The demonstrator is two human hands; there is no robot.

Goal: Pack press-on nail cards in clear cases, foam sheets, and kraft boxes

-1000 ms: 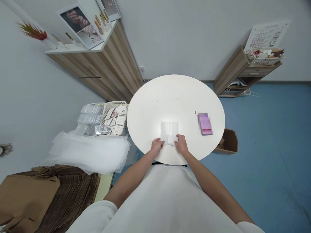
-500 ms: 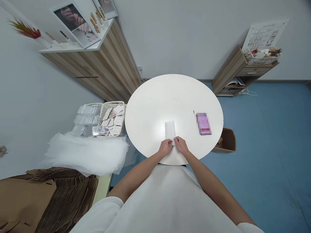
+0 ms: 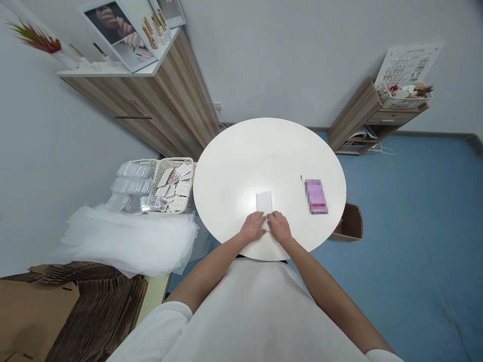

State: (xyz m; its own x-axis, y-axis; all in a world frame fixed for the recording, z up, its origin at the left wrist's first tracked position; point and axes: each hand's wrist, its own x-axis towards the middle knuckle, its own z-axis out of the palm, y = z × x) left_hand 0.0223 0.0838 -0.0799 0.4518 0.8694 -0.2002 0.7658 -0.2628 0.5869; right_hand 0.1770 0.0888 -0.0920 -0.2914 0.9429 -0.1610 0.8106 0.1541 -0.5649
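A stack of flat brown cardboard [image 3: 101,311], filmy white sheets [image 3: 128,241] and a latticed basket [image 3: 190,183] sit left of the smooth, rounded table [image 3: 226,176]. Near its front edge, left hand [image 3: 252,227] and right hand [image 3: 279,227], close together, touch a white folded rectangle [image 3: 264,202]; grip unclear. A pixelated purple oblong [image 3: 316,195] lies toward the right edge, an open carton [image 3: 353,221] beyond.
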